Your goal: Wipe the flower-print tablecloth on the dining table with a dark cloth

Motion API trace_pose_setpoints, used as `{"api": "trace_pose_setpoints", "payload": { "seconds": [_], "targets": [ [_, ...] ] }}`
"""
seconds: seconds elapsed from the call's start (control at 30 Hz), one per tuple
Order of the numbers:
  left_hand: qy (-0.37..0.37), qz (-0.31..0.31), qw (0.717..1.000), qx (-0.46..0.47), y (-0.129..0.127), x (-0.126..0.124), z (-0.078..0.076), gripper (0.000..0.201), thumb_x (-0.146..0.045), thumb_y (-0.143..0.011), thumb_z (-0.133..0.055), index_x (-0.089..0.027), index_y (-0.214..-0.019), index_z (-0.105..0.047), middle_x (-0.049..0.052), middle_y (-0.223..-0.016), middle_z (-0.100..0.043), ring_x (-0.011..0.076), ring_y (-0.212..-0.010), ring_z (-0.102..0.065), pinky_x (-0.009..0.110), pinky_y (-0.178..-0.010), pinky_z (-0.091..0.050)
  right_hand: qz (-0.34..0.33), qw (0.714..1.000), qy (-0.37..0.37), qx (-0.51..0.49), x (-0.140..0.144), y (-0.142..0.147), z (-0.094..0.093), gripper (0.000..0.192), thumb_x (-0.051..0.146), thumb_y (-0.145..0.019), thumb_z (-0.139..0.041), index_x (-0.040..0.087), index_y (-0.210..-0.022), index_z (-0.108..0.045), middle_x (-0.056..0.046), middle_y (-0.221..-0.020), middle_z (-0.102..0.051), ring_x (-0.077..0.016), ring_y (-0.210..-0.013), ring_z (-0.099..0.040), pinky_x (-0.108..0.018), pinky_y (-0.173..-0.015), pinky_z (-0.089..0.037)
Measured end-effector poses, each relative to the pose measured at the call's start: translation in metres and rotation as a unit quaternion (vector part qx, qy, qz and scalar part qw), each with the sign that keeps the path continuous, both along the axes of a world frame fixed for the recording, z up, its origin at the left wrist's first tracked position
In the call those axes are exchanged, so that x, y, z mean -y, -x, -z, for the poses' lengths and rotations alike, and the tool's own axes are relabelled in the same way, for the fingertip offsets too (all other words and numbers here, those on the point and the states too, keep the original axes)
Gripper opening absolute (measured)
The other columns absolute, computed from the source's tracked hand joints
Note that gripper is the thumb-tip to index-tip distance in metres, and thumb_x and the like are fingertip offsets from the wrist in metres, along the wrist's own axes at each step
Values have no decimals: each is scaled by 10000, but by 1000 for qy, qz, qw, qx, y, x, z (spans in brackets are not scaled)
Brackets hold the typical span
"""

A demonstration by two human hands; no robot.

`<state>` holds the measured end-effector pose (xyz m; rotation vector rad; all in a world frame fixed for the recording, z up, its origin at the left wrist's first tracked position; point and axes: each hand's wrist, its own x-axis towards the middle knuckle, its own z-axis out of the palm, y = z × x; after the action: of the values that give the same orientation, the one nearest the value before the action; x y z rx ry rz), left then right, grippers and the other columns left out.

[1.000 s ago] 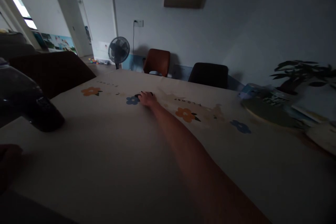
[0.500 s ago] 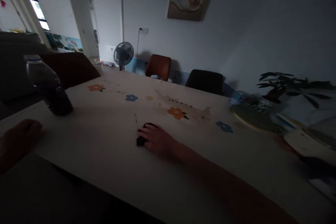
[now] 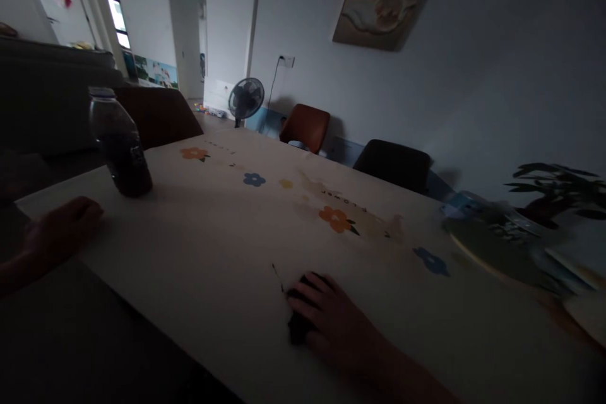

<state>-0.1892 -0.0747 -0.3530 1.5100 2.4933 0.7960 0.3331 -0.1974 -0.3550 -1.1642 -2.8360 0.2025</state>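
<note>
My right hand (image 3: 334, 322) lies on the table with its fingers over a small black object (image 3: 298, 327), perhaps a device with a thin wire or antenna (image 3: 277, 277) sticking out toward the far left. My left hand (image 3: 61, 230) rests on the table's near left edge with its fingers curled and nothing in it that I can see. A dark plastic bottle (image 3: 119, 144) stands upright just beyond the left hand. The cream tablecloth (image 3: 222, 221) has flower prints. The room is dim.
A round greenish plate (image 3: 497, 249) and papers lie at the right, with a potted plant (image 3: 558, 192) behind. Chairs stand along the far side: a brown chair (image 3: 305, 128) and a black chair (image 3: 392, 164). A dark chair (image 3: 158, 115) stands at the left. A fan (image 3: 246, 99) stands by the wall.
My right hand has pulled the small black object from the far middle of the table back toward me. My left hand has come up onto the table edge.
</note>
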Motion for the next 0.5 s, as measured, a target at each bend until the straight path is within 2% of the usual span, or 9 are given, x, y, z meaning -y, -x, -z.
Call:
{"api": "trace_pose_setpoints", "payload": {
  "seconds": [0.07,0.23,0.4,0.5],
  "targets": [
    [21,-16,1000,15,-4,1,-3,226,-354,-854,-458,-183,-835,-605,25,-856,-606,174,-743,-513,265,-677,-321,9,1000,-1,-5,-34,15,-1,492,314,-1002,-477,278,-1493,-464,-37,-1531,-415,-262,-1476,-247,-541,-1203,-263],
    [2,-4,1000,28,-6,3,0,326,-458,-785,-365,-221,-823,-585,24,-847,-630,208,-800,-567,297,-713,-379,47,999,-16,0,-141,62,-4,452,329,-1039,-418,246,-1477,-488,-50,-1527,-423,-248,-1445,-304,-469,-1186,-273],
    [-29,-6,999,37,1,4,13,397,-562,-724,-328,-255,-778,-573,8,-804,-649,227,-779,-611,342,-728,-442,140,990,-26,21,-254,119,-8,452,311,-1056,-367,231,-1490,-468,-64,-1548,-389,-257,-1443,-306,-458,-1179,-268],
    [-49,-11,999,17,12,3,27,419,-608,-757,-326,-283,-787,-589,-12,-811,-673,235,-779,-641,351,-705,-479,181,983,-26,11,-311,145,-8,445,306,-1068,-332,234,-1486,-463,-80,-1555,-374,-265,-1437,-309,-488,-1175,-262]
  ]
}}
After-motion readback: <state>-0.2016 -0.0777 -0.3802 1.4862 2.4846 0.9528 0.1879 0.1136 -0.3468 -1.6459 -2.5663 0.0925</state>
